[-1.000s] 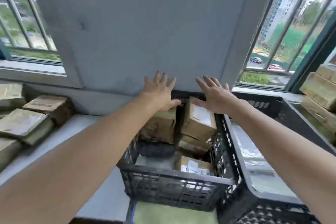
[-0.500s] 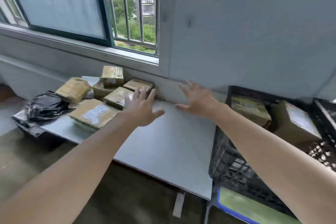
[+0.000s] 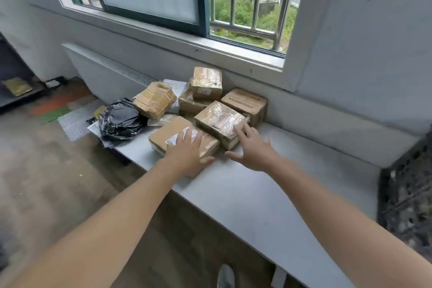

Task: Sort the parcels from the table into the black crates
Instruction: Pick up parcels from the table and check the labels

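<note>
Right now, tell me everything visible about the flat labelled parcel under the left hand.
The flat labelled parcel is a low brown cardboard box wrapped in clear tape, with a white shipping label on top. It lies flat at the near edge of the grey table, nearest of the pile. The left hand rests open on it, covering its right part.

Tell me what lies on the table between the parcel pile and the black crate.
Head view: nothing; bare table from parcel pile to black crate.
</note>
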`<state>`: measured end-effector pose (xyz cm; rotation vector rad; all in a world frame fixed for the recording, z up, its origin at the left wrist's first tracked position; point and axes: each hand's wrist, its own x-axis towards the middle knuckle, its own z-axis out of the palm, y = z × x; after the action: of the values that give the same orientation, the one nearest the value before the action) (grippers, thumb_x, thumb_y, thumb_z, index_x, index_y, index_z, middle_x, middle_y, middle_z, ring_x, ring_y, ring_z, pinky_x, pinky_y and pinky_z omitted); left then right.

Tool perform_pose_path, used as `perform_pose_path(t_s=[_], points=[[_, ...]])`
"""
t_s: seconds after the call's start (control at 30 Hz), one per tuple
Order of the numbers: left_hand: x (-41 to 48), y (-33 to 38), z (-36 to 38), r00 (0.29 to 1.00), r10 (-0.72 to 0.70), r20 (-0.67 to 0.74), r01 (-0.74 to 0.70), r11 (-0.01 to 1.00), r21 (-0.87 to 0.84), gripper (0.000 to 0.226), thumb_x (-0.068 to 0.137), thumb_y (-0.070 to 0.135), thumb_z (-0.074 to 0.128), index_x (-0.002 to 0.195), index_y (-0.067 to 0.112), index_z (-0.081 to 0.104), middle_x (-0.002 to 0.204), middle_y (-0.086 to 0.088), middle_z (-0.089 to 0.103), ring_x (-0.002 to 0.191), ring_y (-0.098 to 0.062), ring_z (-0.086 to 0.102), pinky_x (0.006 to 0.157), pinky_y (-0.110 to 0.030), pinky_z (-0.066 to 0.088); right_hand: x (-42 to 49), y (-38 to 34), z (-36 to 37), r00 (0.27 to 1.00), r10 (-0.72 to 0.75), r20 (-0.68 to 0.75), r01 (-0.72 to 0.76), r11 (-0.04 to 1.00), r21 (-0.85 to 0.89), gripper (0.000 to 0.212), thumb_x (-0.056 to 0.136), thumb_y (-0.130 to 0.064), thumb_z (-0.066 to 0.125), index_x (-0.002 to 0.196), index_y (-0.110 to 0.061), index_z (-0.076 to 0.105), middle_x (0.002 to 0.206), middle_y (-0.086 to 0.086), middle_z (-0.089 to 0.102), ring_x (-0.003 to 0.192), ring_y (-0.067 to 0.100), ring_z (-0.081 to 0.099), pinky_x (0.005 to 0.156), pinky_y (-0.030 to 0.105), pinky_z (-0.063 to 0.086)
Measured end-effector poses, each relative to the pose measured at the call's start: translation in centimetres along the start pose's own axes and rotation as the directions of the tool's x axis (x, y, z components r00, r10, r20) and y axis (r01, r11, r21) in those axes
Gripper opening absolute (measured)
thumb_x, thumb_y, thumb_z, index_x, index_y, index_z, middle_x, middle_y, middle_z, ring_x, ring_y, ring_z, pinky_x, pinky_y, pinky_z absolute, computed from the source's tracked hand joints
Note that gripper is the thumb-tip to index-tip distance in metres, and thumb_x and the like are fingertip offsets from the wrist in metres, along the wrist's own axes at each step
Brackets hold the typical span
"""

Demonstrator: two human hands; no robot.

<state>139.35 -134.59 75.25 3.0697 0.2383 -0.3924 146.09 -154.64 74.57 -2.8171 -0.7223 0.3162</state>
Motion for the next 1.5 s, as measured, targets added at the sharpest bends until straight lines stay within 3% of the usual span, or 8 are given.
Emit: perform_pose_path(t_s=[0.17,0.33,0.53,0.83,1.17,1.5], points=[[4.1,-6.2,1.5,0.989,-0.077,0.123,0.082,0.996,-0.032,0.101,0.087,0.075,0.044,0.158,0.024,-0.007,0.166,-0.008,-0.006,0.152,-0.028,-0.008,0.118,-0.053,0.016,6.0,-2.1,4.0,0.995,0.005,0.102,-0.009,0.999,0.035,0.093,0.092,-0.067,0.047,0.159,-0.024,-0.003,0.166,0.011,-0.002,0.152,0.025,0.000,0.117,0.055,0.022],[7.1,-10.8,2.7,0.984,-0.099,0.147,0.106,0.993,-0.043,0.099,0.088,0.071,0.049,0.158,0.024,-0.002,0.165,-0.007,-0.002,0.151,-0.027,-0.002,0.114,-0.053,0.025,10.0,-4.1,6.5,0.985,0.037,0.169,-0.051,0.995,0.080,0.097,0.090,-0.069,0.048,0.159,-0.025,-0.004,0.166,0.007,-0.003,0.153,0.024,-0.001,0.117,0.057,0.021],[12.2,-16.3,3.0,0.989,-0.037,0.141,0.050,0.995,-0.085,0.101,0.087,0.071,0.050,0.157,0.022,-0.004,0.165,-0.010,-0.003,0.152,-0.031,-0.002,0.117,-0.055,0.021,15.0,-7.2,8.2,0.983,0.095,0.157,-0.109,0.991,0.082,0.097,0.088,-0.070,0.050,0.159,-0.026,0.000,0.166,0.005,0.000,0.152,0.023,0.003,0.115,0.058,0.020],[21.3,-26.6,2.1,0.973,0.137,0.184,-0.118,0.987,-0.110,0.101,0.088,0.073,0.045,0.158,0.024,-0.009,0.165,-0.010,-0.014,0.152,-0.031,-0.009,0.118,-0.056,0.015,24.0,-15.4,9.7,0.942,0.300,0.151,-0.307,0.951,0.023,0.099,0.087,-0.074,0.046,0.158,-0.027,-0.003,0.166,0.005,-0.001,0.152,0.025,0.004,0.116,0.061,0.017],[27.3,-33.9,1.7,0.958,0.204,0.199,-0.177,0.973,-0.148,0.103,0.088,0.072,0.048,0.157,0.023,-0.011,0.164,-0.010,-0.016,0.151,-0.031,-0.012,0.118,-0.058,0.015,29.5,-21.3,10.0,0.900,0.406,0.159,-0.411,0.912,0.001,0.095,0.091,-0.069,0.047,0.158,-0.026,-0.004,0.166,0.008,-0.003,0.152,0.028,0.004,0.116,0.060,0.018],[29.5,-35.6,1.3,0.984,0.164,0.074,-0.142,0.960,-0.240,0.100,0.087,0.066,0.056,0.157,0.025,-0.002,0.165,-0.007,-0.010,0.151,-0.030,-0.001,0.116,-0.053,0.024,35.1,-22.2,10.3,0.947,0.279,0.160,-0.296,0.950,0.096,0.097,0.091,-0.067,0.049,0.158,-0.026,-0.008,0.166,0.007,-0.003,0.152,0.024,0.002,0.117,0.056,0.017]])
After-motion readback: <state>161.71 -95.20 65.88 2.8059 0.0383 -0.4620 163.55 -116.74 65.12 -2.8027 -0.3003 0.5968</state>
